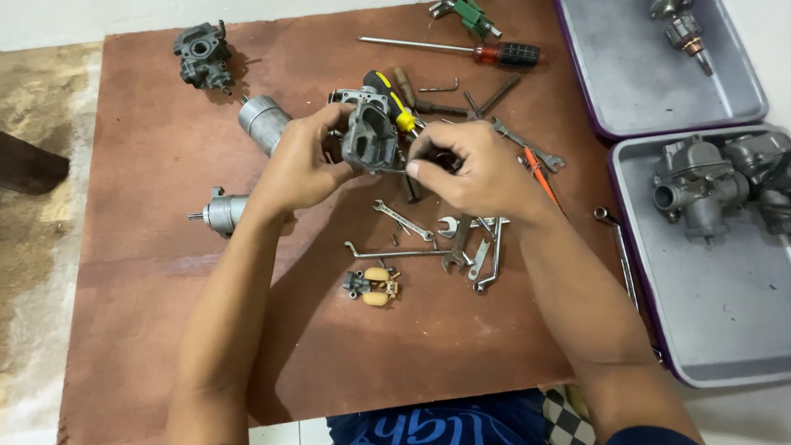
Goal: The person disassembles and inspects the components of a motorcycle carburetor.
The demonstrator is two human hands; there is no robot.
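My left hand [301, 161] grips a grey metal carburetor body [370, 132] held above the brown board [165, 313]. My right hand [478, 169] pinches a small dark part against the body's right side; the part is mostly hidden by my fingers. A yellow-and-black screwdriver handle [394, 100] lies just behind the body. Below my hands lie small spanners [404, 221], a bent rod [395, 254] and a small float piece with tan lobes [375, 286].
A second carburetor [202, 56] sits at the far left; two grey cylinders [264, 122] [224, 212] lie left of my hands. A red-handled screwdriver [494, 53] and green tool [470, 15] lie at the back. Two grey trays [634, 91] [709, 330] with carburetor parts stand right.
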